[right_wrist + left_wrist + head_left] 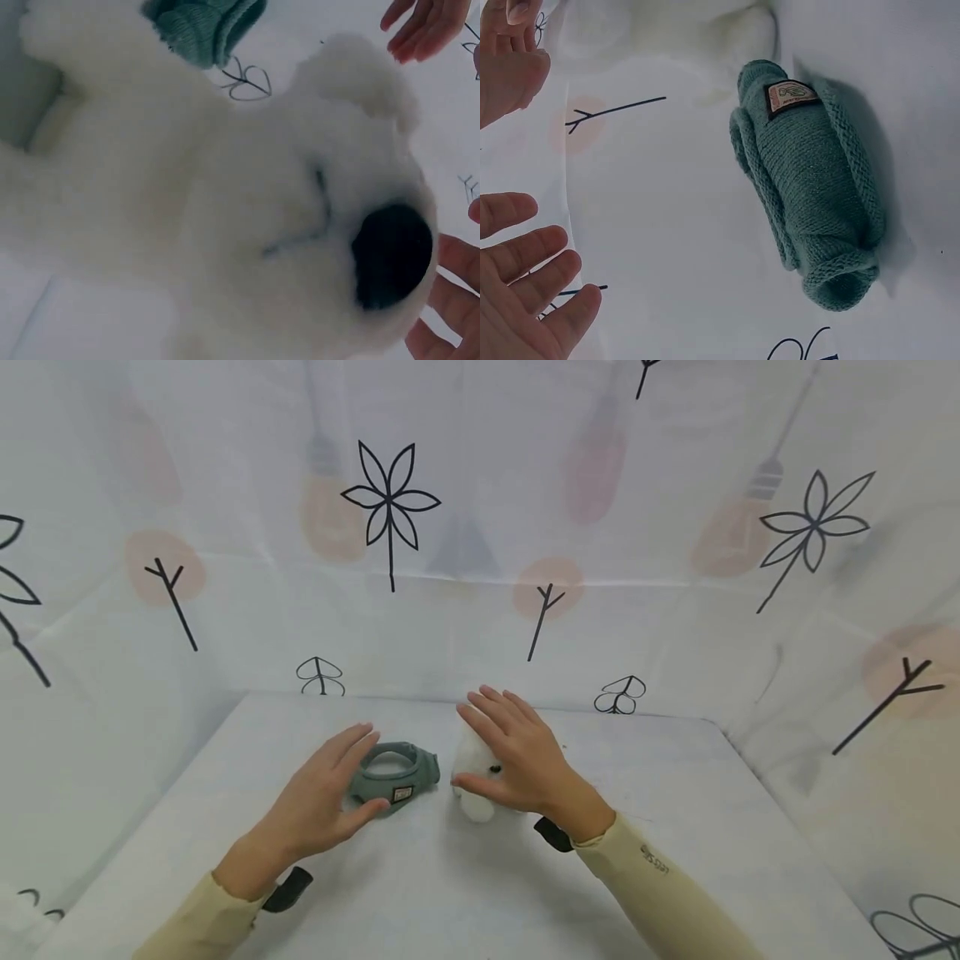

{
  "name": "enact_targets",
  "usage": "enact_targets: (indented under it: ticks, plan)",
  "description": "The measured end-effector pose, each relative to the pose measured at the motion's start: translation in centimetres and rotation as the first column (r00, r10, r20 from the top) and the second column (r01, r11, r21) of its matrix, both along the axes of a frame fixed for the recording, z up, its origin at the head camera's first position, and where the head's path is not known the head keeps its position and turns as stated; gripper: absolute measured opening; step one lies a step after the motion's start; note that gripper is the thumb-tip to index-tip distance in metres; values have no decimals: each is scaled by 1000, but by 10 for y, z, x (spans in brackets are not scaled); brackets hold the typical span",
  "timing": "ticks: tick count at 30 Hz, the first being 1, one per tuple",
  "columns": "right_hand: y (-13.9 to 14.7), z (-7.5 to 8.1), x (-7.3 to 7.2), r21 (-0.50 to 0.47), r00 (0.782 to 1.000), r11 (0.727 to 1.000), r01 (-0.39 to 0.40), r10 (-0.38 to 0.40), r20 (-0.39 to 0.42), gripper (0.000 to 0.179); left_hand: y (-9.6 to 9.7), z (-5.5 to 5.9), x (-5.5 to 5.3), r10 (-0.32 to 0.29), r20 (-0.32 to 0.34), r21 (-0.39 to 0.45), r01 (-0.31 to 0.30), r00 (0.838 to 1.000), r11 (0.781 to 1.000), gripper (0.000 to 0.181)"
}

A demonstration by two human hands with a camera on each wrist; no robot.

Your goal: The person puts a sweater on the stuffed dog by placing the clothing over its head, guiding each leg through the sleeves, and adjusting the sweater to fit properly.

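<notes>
On the table draped in white cloth (420,893), the left hand (322,806) hovers with fingers straight and spread just beside a small green knitted garment with a sewn-on label (395,774), gripping nothing (whether the thumb brushes the knit cannot be told). The right hand (517,752) lies with straight, relaxed fingers over a white fluffy plush animal with a black nose (474,777), which sits at the table's middle, just right of the garment and close against it.
</notes>
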State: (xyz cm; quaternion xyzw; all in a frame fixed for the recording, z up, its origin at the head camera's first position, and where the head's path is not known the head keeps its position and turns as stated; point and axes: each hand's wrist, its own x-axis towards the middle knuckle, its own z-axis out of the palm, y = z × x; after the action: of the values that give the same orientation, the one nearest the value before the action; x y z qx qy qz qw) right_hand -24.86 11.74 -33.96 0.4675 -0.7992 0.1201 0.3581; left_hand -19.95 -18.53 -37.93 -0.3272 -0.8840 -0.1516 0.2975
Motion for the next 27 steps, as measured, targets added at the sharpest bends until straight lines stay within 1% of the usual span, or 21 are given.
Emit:
enact_targets:
  ticks: [6,13,17,21,27]
  plan:
    - [-20,4,0,47,1000,999,17,-17,-4,79,-5,2,0,19,2,1,-19,1000,1000,85]
    - [-36,3,1,79,997,995,68,-70,19,77,-13,0,0,48,26,5,-49,998,999,84]
    - [-46,0,2,86,996,995,58,-64,69,77,-17,-3,0,55,31,11,-55,998,998,85]
    - [-56,-6,4,78,990,996,44,-54,131,76,-21,-8,1,65,36,21,-66,997,998,85]
    - [-70,-20,9,81,974,992,97,-111,195,71,-26,-14,-3,66,12,27,-67,998,997,83]
